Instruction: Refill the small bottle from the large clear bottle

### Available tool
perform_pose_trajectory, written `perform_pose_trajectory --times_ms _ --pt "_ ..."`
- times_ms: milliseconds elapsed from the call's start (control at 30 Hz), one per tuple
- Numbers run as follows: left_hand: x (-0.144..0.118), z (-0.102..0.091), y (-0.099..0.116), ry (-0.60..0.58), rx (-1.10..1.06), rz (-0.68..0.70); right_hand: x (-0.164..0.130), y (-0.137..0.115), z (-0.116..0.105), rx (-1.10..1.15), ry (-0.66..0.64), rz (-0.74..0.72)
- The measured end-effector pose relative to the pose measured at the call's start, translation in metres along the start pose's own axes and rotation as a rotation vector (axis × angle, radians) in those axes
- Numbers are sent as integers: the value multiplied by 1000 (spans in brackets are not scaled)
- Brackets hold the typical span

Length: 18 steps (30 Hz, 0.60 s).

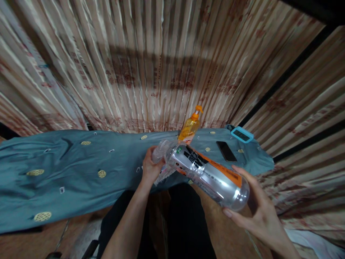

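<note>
A large clear plastic bottle [207, 173] with a silver, black and orange label lies tilted between my hands, neck toward the upper left. My right hand [256, 210] cups its base from below. My left hand [150, 167] grips the neck end, fingers wrapped around the top. The bottle is held above the near edge of a table covered with a blue-grey cloth [81, 169]. Whether a cap is on is hidden by my left hand.
An orange pump bottle [190, 126] stands at the table's far edge, just behind the held bottle. A dark phone [226, 151] and a blue-framed device [242, 134] lie on the cloth at right. Striped curtains hang behind. My legs are below the table edge.
</note>
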<state>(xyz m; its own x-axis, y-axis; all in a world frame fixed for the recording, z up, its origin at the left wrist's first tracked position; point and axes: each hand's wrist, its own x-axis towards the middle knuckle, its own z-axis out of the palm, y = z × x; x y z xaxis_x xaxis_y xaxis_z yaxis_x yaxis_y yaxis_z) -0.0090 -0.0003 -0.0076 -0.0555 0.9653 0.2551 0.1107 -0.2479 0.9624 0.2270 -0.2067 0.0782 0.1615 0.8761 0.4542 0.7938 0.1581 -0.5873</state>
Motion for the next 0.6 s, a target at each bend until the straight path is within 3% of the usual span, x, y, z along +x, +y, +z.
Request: perform_pose_trajectory --times_ms 600 --pt "1 -1 -5 9 9 2 1 -3 -1 6 -20 5"
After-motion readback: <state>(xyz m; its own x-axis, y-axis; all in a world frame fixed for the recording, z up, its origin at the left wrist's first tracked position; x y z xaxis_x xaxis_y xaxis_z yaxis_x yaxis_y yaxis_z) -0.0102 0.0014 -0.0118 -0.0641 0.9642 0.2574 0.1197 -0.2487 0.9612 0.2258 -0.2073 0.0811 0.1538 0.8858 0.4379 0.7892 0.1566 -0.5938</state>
